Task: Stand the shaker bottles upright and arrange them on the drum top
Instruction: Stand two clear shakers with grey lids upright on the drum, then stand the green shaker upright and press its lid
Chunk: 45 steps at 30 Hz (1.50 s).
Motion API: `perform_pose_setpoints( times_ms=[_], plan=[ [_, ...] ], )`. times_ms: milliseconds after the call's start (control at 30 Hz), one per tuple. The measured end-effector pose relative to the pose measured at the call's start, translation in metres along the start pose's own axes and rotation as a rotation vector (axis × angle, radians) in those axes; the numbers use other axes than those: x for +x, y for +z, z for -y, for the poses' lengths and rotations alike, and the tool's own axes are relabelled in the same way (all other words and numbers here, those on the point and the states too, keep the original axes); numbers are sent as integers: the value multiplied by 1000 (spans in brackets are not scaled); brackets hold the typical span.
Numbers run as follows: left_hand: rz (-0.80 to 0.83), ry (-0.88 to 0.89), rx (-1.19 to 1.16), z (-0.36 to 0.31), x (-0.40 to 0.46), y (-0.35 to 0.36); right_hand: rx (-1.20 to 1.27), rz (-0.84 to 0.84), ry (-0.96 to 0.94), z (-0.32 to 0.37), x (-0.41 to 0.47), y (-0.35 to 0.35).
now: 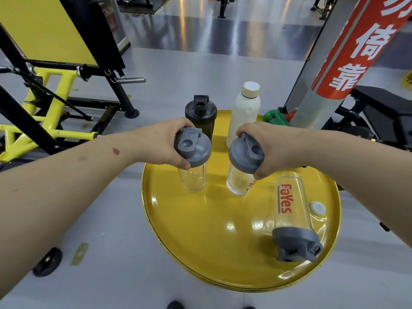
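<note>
Two clear shaker bottles with grey lids stand upright on the yellow drum top [200,241]. My left hand [160,143] grips the lid of the left shaker bottle [192,177]. My right hand [276,146] grips the lid of the middle shaker bottle [239,181]. A third clear shaker bottle [289,210] with red lettering lies on its side at the drum's right, its grey lid towards me. A black shaker bottle [200,117] stands upright at the drum's far edge.
A white bottle [244,112] with a cream cap stands at the back of the drum. A small white bung cap [317,208] sits in the drum top at right. A silver and red pillar [334,70] rises behind. Yellow gym equipment [51,90] stands at left.
</note>
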<state>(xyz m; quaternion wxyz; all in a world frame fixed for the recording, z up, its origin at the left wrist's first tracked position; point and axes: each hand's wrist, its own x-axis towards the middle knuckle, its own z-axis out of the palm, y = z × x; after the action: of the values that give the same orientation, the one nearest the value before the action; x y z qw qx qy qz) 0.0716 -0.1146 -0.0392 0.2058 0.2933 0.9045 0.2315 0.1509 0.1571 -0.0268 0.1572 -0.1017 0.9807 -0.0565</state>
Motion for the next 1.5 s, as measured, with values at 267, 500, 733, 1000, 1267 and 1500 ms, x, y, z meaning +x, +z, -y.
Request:
perform_pose_setpoints(
  times_ms=[267,500,733,1000,1267,1500],
  plan=[
    [20,-25,30,-4,-2,-2,-14,-16,3,3,-6,2],
    [68,-61,65,-6,-3,-6,47,57,46,7,-9,-5],
    [132,-85,75,-19,-2,-30,205,77,114,4,-14,-31],
    [-56,46,-190,-65,31,-38,279,-215,337,-21,-12,-46],
    [94,135,114,-141,92,8,146,-11,476,-100,-8,-23],
    [282,-2,282,-187,153,43,167,148,447,-171,6,23]
  ],
)
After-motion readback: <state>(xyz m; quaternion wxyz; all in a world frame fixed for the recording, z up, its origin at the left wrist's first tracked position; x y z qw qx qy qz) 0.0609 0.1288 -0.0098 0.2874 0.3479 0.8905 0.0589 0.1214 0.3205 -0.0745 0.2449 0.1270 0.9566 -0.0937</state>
